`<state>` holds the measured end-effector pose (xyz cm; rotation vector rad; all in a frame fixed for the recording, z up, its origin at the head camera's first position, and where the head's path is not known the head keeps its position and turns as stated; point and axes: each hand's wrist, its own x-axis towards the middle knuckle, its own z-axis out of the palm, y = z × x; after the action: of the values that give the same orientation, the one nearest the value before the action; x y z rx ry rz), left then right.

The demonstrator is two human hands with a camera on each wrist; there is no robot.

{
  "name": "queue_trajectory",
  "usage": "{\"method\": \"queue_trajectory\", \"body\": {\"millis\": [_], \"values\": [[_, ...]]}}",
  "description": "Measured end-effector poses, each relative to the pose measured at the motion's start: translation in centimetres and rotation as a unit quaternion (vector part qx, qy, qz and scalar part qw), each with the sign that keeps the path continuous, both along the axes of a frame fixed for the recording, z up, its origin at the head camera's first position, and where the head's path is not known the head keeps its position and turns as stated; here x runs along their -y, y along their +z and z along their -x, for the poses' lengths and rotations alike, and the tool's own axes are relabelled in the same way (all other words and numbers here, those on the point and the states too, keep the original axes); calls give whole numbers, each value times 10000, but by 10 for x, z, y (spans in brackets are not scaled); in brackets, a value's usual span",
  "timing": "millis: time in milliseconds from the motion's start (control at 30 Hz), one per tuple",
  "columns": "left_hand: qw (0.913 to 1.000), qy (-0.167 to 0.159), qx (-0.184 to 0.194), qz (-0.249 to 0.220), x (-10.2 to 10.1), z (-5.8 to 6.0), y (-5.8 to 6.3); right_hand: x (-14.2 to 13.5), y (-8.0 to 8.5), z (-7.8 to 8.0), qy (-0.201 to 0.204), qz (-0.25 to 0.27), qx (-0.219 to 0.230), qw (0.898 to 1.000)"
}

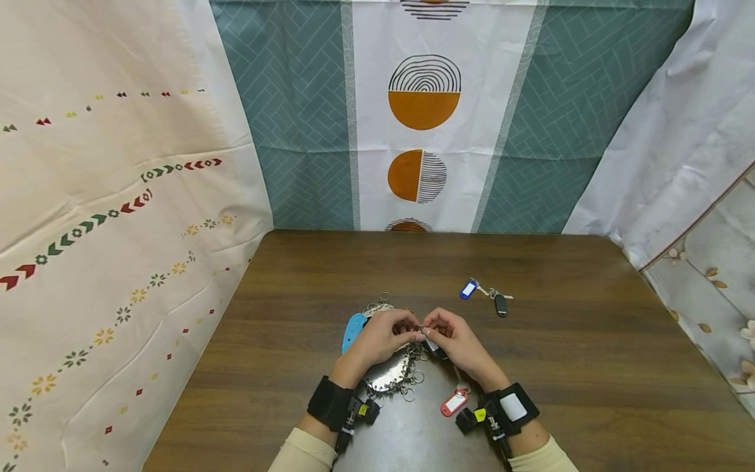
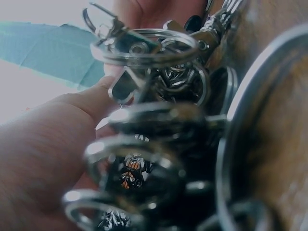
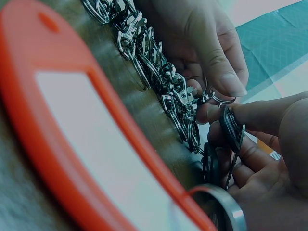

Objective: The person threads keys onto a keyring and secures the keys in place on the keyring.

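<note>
In the head view my left hand (image 1: 382, 335) and right hand (image 1: 463, 346) meet fingertip to fingertip over the table. A small metal ring (image 3: 224, 100) is pinched by the left thumb and fingers, beside a chain of silver clasps (image 3: 180, 94). My right fingers grip a black key tag (image 3: 232, 126) with a key (image 3: 236, 166) hanging from it. Under the left hand lies a round shiny metal piece (image 1: 386, 375), its edge lined with clasps and split rings (image 2: 144, 45). A light-blue object (image 1: 352, 330) is partly hidden behind the left hand.
A red key tag (image 1: 454, 402) lies close to my right wrist, filling much of the right wrist view. Farther back on the wooden table (image 1: 560, 367) are a blue key tag (image 1: 468, 289) and another black tag (image 1: 501, 305), both with keys. Patterned cloth hangs behind.
</note>
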<state>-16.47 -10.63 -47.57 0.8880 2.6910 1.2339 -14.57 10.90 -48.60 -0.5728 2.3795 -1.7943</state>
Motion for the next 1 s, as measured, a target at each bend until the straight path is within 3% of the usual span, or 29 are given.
{"method": "queue_trajectory", "body": {"millis": [800, 1000], "values": [[10000, 4, -53, -64, -1, -1, -1, 0, -2, 0, 51, 45, -12, 10000], [9999, -42, -97, -2, -1, -1, 1, 3, 12, -5, 40, 53, 63, 10000]]}}
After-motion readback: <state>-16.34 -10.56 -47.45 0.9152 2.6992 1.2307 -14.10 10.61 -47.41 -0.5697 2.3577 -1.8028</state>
